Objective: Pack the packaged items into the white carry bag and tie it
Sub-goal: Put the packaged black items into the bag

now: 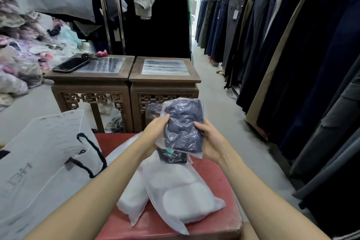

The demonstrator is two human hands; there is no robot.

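Note:
A clear packet of dark blue cloth (182,124) is held up over the red stool (216,218), gripped by my left hand (155,132) on its left edge and my right hand (209,140) on its right edge. Just below it a second dark packaged item (172,157) lies on the stool. Two white packaged items (181,195) lie slanted across the stool beneath my forearms. The white carry bag (44,161) with black cord handles lies to the left, its mouth toward the stool.
Two carved wooden side tables (124,80) stand ahead; a phone (71,65) rests on the left one. A rack of dark trousers (292,54) lines the right side. Piles of bagged clothes (17,60) fill the far left. A pale floor aisle runs between.

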